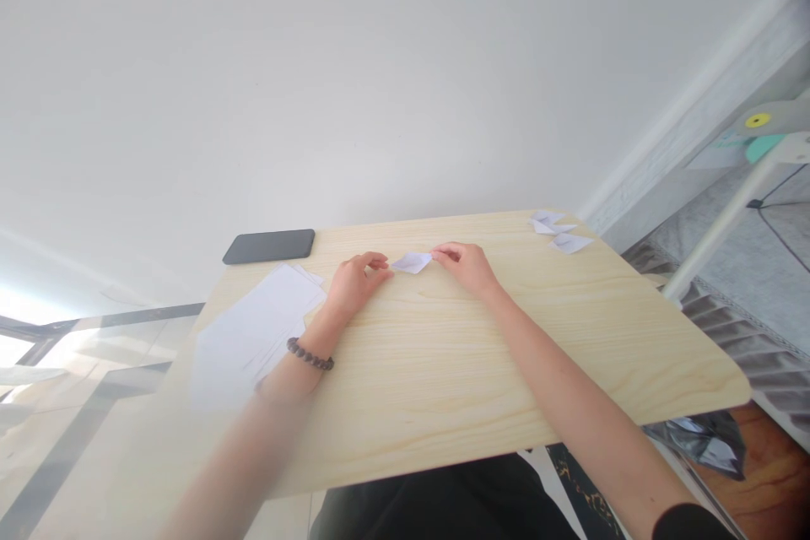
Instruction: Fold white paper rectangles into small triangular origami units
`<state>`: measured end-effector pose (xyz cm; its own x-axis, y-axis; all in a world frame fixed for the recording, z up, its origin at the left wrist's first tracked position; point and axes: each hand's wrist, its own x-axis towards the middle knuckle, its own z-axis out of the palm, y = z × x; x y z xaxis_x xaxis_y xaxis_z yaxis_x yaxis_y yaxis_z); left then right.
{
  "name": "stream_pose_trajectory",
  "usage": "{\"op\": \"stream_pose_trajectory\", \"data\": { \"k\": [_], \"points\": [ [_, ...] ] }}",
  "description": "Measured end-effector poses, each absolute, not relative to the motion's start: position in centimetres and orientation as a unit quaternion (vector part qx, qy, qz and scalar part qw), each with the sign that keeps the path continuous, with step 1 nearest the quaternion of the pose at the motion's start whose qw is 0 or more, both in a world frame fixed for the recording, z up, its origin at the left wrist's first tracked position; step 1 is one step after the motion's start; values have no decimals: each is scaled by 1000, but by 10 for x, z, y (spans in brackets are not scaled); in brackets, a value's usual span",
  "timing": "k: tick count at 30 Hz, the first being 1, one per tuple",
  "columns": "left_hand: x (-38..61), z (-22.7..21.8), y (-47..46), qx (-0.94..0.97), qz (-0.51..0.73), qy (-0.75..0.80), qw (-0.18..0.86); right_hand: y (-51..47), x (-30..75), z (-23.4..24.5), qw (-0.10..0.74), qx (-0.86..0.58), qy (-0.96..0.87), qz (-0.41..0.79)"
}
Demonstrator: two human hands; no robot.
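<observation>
A small folded piece of white paper (412, 262) lies on the pale wooden table (481, 371) near its far edge. My left hand (355, 281) pinches the paper's left end with curled fingers; a dark bead bracelet (310, 353) sits on that wrist. My right hand (464, 263) pinches the paper's right end. Both hands rest on the table top with the paper stretched between them.
A stack of white paper sheets (253, 333) lies at the table's left. A dark phone (269, 246) lies face down at the far left corner. Several small folded paper pieces (559, 231) sit at the far right corner. A white wall stands behind the table.
</observation>
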<state>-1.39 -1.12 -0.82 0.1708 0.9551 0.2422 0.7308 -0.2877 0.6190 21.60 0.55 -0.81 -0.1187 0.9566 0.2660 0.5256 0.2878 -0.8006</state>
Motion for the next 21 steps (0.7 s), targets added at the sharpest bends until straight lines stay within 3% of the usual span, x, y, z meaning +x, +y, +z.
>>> {"op": "stream_pose_trajectory", "data": {
  "k": [6, 21],
  "points": [
    [2, -11, -18, 841, 219, 484, 99, 8, 288, 8, 336, -626, -660, 245],
    [11, -11, -20, 872, 170, 452, 76, -30, 448, -1, 353, -777, -478, 210]
  ]
}}
